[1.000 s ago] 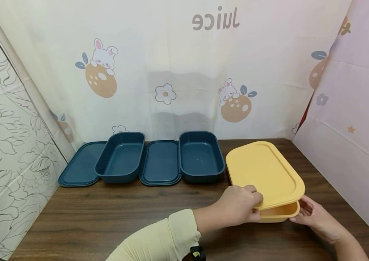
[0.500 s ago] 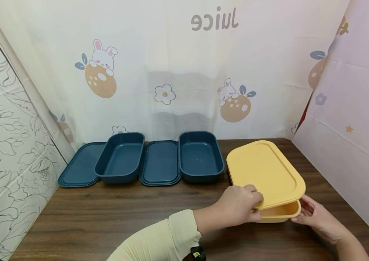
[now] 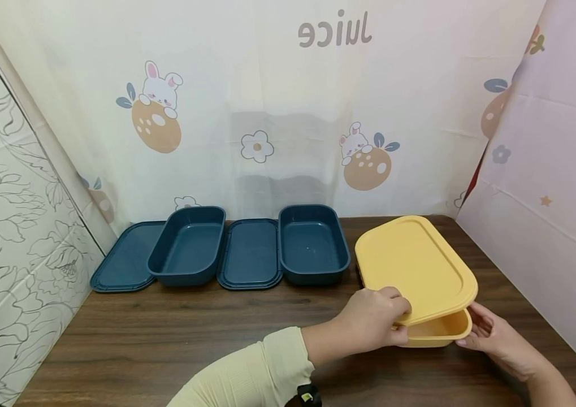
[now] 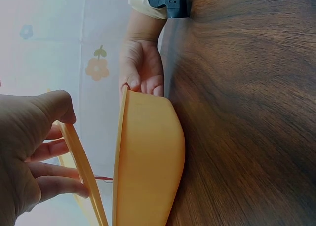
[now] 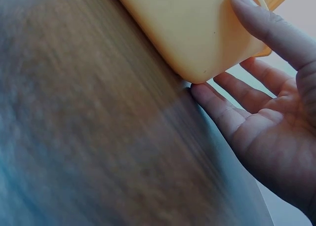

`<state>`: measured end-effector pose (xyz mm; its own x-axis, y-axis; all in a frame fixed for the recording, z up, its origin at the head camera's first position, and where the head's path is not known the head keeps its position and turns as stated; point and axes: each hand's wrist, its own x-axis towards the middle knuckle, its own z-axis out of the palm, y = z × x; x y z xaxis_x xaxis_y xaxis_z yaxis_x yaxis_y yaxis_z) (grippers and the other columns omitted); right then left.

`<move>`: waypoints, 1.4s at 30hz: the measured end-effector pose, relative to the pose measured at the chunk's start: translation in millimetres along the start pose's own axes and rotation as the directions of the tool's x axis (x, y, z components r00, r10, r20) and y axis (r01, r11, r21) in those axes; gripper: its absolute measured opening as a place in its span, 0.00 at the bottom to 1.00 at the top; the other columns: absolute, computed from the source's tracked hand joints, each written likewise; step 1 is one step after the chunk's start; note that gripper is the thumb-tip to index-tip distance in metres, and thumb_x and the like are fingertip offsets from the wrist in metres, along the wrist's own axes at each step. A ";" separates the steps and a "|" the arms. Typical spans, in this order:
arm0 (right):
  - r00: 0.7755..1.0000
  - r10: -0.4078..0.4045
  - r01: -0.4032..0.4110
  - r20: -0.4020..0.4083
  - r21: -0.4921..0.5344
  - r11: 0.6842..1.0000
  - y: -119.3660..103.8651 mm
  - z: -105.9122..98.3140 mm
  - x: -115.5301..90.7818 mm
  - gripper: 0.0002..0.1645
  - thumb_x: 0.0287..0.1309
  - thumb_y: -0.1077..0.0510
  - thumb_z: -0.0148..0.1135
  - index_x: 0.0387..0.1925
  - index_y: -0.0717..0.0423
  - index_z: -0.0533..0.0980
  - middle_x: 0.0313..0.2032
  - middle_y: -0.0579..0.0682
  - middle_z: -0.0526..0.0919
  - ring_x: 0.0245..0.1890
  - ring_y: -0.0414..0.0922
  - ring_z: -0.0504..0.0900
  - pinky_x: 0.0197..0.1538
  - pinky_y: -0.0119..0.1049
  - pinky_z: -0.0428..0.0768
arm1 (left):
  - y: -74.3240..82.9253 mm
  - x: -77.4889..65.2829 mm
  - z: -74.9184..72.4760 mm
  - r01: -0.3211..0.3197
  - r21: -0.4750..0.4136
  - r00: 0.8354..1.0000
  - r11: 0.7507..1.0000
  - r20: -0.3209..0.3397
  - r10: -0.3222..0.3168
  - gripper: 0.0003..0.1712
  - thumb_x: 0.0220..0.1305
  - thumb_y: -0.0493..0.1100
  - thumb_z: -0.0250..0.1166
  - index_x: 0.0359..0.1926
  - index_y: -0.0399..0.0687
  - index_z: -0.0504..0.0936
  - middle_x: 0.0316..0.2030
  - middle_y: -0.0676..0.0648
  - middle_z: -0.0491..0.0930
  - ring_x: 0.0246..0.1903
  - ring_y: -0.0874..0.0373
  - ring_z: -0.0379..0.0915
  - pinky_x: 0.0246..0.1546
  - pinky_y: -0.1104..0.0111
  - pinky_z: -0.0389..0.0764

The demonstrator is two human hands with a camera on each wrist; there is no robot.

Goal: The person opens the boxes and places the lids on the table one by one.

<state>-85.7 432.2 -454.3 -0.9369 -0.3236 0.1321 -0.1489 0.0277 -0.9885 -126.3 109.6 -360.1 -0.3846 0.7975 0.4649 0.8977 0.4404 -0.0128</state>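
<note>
At the right of the table, my left hand pinches the near left edge of a yellow lid, thumb on one face and fingers on the other in the left wrist view. Tilted, the lid covers most of a yellow food container and leaves a gap at its near right side. My right hand holds that container's near right corner. From the right wrist, the thumb lies on the container's wall and the fingers reach around the corner. Most of the container's inside is hidden.
Along the back stand two dark blue containers, both uncovered. Beside them lie two dark blue lids. Printed cloth hangs behind the wooden table and at its right.
The lid's far edge has shifted slightly up in the head view, and the gap at the near right has widened a little. Both hands keep their hold; the blue pieces stay put.
</note>
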 end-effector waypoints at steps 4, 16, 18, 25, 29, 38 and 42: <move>1.000 0.016 -0.016 -0.003 -0.015 1.000 -0.8 -0.4 -0.4 0.47 0.55 0.81 0.54 0.63 0.30 0.64 0.57 0.32 0.73 0.54 0.30 0.75 0.49 0.28 0.79 | -0.6 -1.7 1.2 -0.007 0.009 0.999 1.000 -0.045 0.007 0.08 0.50 0.48 0.68 0.34 0.56 0.82 0.30 0.59 0.74 0.28 0.72 0.66 0.22 0.85 0.63; 1.000 -0.002 0.001 -0.009 -0.029 1.000 -1.1 0.0 -0.2 0.49 0.54 0.82 0.54 0.64 0.30 0.65 0.58 0.31 0.73 0.55 0.28 0.74 0.51 0.23 0.75 | 0.1 -8.4 1.7 -0.005 0.011 0.990 1.000 -0.143 0.006 0.11 0.48 0.46 0.68 0.35 0.52 0.81 0.33 0.56 0.76 0.26 0.72 0.68 0.26 0.87 0.65; 1.000 -0.002 0.002 -0.009 -0.027 1.000 -2.2 0.5 0.1 0.49 0.54 0.81 0.55 0.65 0.31 0.64 0.58 0.30 0.72 0.55 0.28 0.73 0.51 0.23 0.75 | 0.3 -9.5 2.6 0.003 -0.003 0.986 1.000 -0.165 -0.003 0.12 0.47 0.45 0.69 0.36 0.51 0.81 0.34 0.55 0.77 0.27 0.71 0.69 0.26 0.87 0.66; 1.000 -0.010 0.011 0.011 -0.023 1.000 -5.2 2.3 0.9 0.48 0.55 0.81 0.56 0.68 0.36 0.62 0.61 0.29 0.70 0.57 0.29 0.73 0.53 0.23 0.73 | 2.0 -12.3 5.5 0.032 -0.086 0.980 0.996 -0.196 -0.048 0.19 0.45 0.42 0.70 0.42 0.48 0.78 0.34 0.53 0.77 0.28 0.69 0.72 0.26 0.86 0.67; 0.999 -0.021 0.021 0.025 -0.011 1.000 -5.3 2.3 1.3 0.49 0.55 0.81 0.56 0.70 0.38 0.61 0.62 0.29 0.69 0.58 0.30 0.72 0.54 0.23 0.73 | 3.0 -13.8 6.3 0.051 -0.103 0.978 0.993 -0.195 -0.070 0.24 0.43 0.42 0.70 0.45 0.48 0.76 0.35 0.54 0.76 0.26 0.70 0.70 0.25 0.86 0.66; 1.000 -0.012 0.012 0.013 -0.027 1.000 -5.2 2.6 1.1 0.49 0.55 0.80 0.56 0.70 0.38 0.61 0.62 0.29 0.69 0.58 0.28 0.72 0.54 0.22 0.73 | 2.2 -17.4 7.3 0.046 -0.083 0.963 0.995 -0.263 -0.067 0.25 0.38 0.42 0.70 0.44 0.49 0.77 0.35 0.55 0.75 0.27 0.71 0.70 0.25 0.86 0.64; 1.000 -0.004 0.004 0.000 -0.042 0.999 -5.5 3.2 1.1 0.48 0.55 0.80 0.56 0.69 0.37 0.61 0.61 0.29 0.70 0.57 0.28 0.71 0.54 0.21 0.72 | 1.4 -18.9 7.9 0.053 -0.098 0.956 0.994 -0.282 -0.078 0.24 0.37 0.41 0.71 0.42 0.49 0.78 0.35 0.55 0.76 0.28 0.71 0.70 0.26 0.87 0.63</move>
<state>-84.9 428.6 -448.9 -0.9362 -0.3239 0.1365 -0.1664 0.0663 -0.9838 -119.5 98.4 -375.9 -0.3774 0.6115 0.6954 0.8929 0.4393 0.0982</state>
